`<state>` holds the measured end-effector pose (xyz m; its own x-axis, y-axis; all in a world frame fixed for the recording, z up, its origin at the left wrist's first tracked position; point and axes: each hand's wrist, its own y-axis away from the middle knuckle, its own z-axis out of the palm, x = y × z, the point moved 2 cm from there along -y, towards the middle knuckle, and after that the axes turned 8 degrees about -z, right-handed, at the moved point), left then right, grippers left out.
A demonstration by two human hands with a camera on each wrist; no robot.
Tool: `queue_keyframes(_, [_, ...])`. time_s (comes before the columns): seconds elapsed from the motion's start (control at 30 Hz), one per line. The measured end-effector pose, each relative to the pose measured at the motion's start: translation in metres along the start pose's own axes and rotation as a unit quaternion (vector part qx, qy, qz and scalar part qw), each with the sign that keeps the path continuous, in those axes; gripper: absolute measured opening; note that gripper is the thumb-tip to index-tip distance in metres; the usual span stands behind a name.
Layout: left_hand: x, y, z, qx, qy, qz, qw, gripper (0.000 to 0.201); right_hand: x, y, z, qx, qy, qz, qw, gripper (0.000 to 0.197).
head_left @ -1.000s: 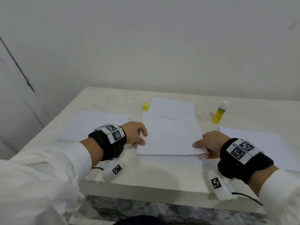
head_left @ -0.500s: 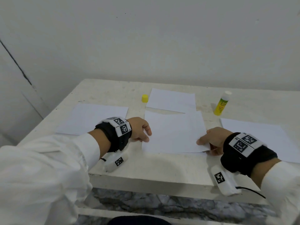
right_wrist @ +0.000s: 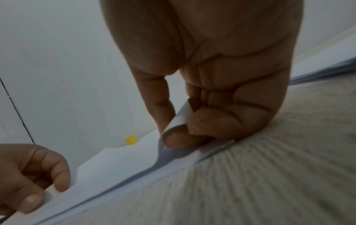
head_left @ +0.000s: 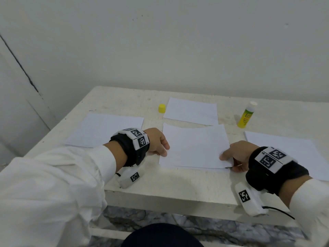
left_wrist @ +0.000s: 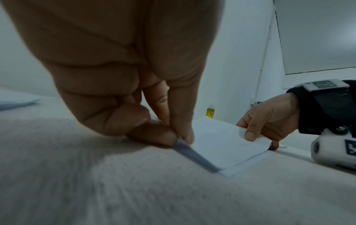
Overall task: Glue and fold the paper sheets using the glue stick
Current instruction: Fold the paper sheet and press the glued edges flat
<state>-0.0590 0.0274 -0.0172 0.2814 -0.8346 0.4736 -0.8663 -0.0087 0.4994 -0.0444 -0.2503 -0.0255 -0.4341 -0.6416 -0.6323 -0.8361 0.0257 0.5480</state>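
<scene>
Both hands, left [head_left: 157, 140] and right [head_left: 237, 155], pinch the folded white paper sheet's [head_left: 194, 147] side edges near the white counter's [head_left: 178, 184] front edge.

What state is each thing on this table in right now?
Glue stick: upright, uncapped.
Yellow cap: off, standing alone on the table.
Middle paper sheet: folded over, both near corners pinched.
Left hand: pinching the sheet's left corner.
Right hand: pinching its right corner.
Other sheets: lying flat.
</scene>
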Motion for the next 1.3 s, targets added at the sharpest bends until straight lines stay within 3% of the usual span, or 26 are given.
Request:
queue_keyframes(0.63, [0.007,0.004,0.002,0.014,-0.092,0.025,0.995,0.034,-0.001,-0.002,0.001,-0.006,0.007,0.001,1.0,0.021])
queue_keyframes(0.8, [0.011,0.005,0.005,0.027,-0.13,0.028,0.991,0.034,-0.012,0.004,-0.004,0.009,0.117,-0.035,0.993,0.022])
queue_keyframes(0.97, [0.012,0.003,0.006,0.033,-0.144,0.029,0.989,0.034,-0.021,0.014,-0.011,-0.019,0.222,-0.056,0.973,0.016])
queue_keyframes(1.3, [0.007,-0.001,0.004,0.02,-0.111,0.014,0.994,0.033,-0.016,0.011,-0.014,-0.017,0.255,-0.075,0.964,0.024])
